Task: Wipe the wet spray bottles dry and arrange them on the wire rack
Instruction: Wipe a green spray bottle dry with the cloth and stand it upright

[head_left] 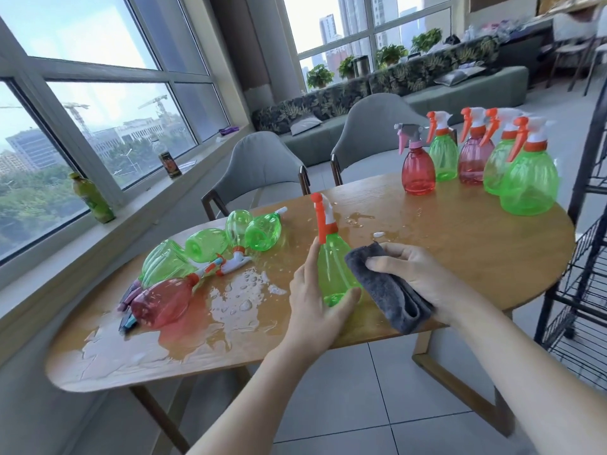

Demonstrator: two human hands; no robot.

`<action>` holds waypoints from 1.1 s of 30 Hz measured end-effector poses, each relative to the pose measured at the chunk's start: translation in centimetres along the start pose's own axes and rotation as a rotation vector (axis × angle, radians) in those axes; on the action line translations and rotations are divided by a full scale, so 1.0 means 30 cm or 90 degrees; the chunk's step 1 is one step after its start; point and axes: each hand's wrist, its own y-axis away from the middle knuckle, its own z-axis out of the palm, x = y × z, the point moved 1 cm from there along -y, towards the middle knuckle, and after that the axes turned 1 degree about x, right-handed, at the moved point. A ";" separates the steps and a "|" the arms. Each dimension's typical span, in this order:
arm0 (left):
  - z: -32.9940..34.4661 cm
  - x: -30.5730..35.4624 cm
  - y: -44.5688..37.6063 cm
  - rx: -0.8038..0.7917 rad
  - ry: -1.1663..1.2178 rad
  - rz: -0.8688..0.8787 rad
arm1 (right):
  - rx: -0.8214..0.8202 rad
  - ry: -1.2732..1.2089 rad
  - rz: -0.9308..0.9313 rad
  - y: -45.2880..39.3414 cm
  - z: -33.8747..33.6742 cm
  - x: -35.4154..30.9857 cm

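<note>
— Big windows, a wooden table point(460, 257) with puddles on it. What is going on?

— It looks like the wiping step. The left hand point(315, 307) holds a green spray bottle point(333, 267) upright over the front of the table, fingers and thumb curled round its belly. The right hand point(417, 274) grips a folded grey cloth point(384, 287) and presses it on the bottle's side.

— What comes next?

— I think the cloth has to go all round the bottle, and up over the orange trigger top. Then the bottle goes to the black wire rack point(584, 257) on the right.

— Anything in the way?

— Five standing bottles point(476, 159) are on the far right of the table, near the rack, so the hand must reach past them. A pile of lying bottles point(203, 254) waits on the left, beside the water point(236, 300). A dry bottle should not touch that wet spot.
</note>
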 end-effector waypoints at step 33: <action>-0.072 -0.102 -0.128 -0.228 0.308 0.033 | 0.102 0.580 -0.496 -0.073 0.000 0.048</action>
